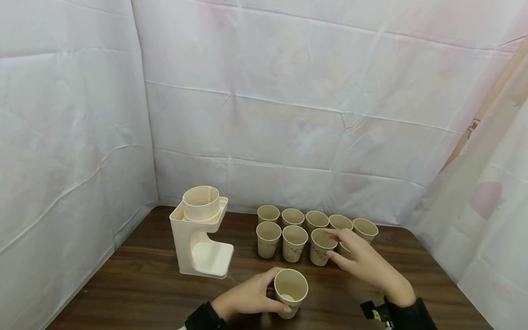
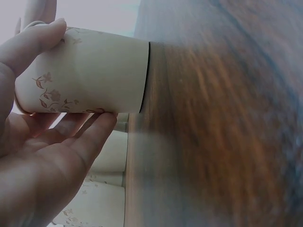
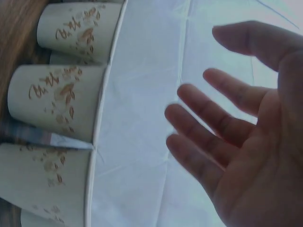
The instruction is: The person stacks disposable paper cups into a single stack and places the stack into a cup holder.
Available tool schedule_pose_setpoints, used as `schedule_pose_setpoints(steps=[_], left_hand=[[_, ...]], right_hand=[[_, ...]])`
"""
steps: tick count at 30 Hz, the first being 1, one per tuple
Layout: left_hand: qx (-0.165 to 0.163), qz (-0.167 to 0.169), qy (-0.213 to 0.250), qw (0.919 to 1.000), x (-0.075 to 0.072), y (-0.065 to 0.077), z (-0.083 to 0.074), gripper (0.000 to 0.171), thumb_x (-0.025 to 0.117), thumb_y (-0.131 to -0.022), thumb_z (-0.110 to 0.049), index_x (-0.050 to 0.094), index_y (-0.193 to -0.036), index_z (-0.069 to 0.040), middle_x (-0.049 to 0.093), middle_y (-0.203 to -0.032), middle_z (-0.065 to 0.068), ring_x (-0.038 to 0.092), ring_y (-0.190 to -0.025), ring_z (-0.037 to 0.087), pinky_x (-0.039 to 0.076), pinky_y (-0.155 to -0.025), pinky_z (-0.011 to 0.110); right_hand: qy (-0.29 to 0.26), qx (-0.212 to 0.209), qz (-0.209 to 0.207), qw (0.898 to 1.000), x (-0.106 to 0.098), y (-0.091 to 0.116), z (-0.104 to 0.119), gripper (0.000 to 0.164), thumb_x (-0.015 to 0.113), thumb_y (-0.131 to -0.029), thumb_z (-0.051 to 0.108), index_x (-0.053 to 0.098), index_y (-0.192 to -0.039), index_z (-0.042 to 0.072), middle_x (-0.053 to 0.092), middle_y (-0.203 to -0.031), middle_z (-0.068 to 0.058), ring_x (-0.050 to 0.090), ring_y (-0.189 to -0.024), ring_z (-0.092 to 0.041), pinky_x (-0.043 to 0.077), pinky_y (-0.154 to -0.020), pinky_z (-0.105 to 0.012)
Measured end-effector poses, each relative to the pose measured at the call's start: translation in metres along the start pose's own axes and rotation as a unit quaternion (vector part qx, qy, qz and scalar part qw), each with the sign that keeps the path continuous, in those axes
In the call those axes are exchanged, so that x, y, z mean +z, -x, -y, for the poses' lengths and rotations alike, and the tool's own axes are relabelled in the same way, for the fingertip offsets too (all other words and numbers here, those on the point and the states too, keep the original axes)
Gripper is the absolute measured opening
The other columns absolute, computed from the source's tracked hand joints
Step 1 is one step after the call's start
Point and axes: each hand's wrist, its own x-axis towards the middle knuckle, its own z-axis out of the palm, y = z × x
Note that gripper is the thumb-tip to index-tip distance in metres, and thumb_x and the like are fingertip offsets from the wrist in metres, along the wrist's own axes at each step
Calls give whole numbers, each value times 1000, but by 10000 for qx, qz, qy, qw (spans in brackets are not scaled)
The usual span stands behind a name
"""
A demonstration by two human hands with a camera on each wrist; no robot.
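Observation:
A cream paper cup [image 1: 291, 285] with brown floral print stands upright near the front of the table. My left hand [image 1: 255, 293] holds it from the side, thumb and fingers around the wall; in the left wrist view the cup [image 2: 94, 71] has its base at or just over the wood. Over the right part of two rows of similar cups hovers my right hand [image 1: 360, 256], covering part of them. Its fingers look relaxed and spread in the right wrist view, with nothing in them, apart from the nearest printed cup [image 3: 57, 101].
On the left of the dark wooden table [image 1: 136, 256] stands a cream plastic holder [image 1: 183, 247] with a round ring [image 1: 201, 211] on top. Several upright cups fill the back row, including one cup [image 1: 268, 214] by the white cloth wall [image 1: 288, 114].

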Motion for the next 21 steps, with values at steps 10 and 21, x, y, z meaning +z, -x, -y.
schedule_pose_setpoints(steps=[10, 21], left_hand=[[-98, 17, 89, 9999, 0, -1, 2, 65, 76, -77, -27, 41, -131, -16, 57, -121, 13, 54, -108, 22, 50, -87, 23], [-157, 34, 176, 9997, -1, 0, 2, 64, 76, -78, -29, 42, -130, -18, 57, -121, 11, 54, -109, 21, 49, -87, 24]], right_hand=[[588, 586, -464, 9955, -15, 5, -31, 45, 66, -86, 21, 52, -125, 3, 56, -117, -17, 45, -111, -34, 42, -86, -56], [534, 1304, 242, 9897, -12, 10, -54, 60, 70, -82, 34, 51, -126, -1, 50, -125, -27, 38, -117, -45, 36, -91, -64]])
